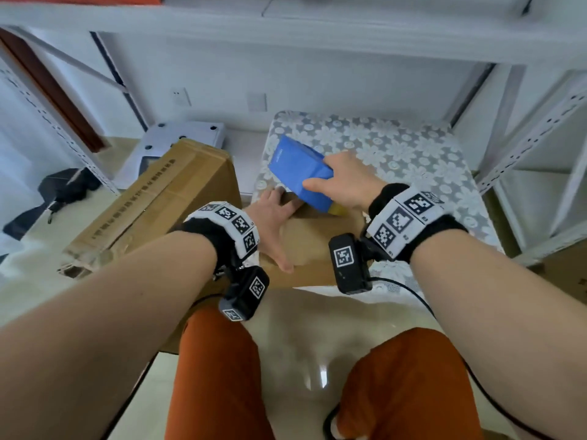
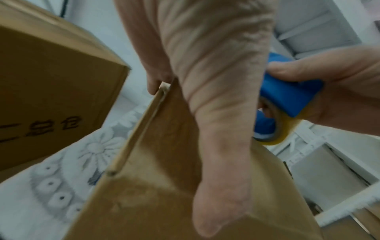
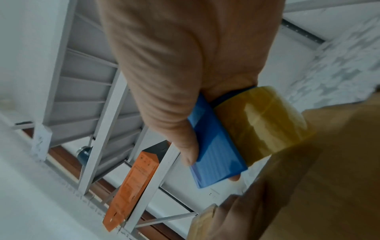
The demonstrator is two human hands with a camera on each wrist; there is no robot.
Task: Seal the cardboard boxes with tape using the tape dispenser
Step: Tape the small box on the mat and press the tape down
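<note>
Where head hides it | left wrist shows tape roll (image 2: 275, 128) yellowish

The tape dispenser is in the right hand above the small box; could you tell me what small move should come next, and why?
Probably lower the tape dispenser onto the far end of the small box: the right hand grips it tilted there, and the left hand lies flat on the top.

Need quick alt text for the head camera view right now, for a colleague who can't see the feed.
A person's right hand grips a blue tape dispenser at the far edge of a small cardboard box, which the left hand presses flat on top. The box sits on a floral-covered table, with a larger cardboard box to its left.
</note>
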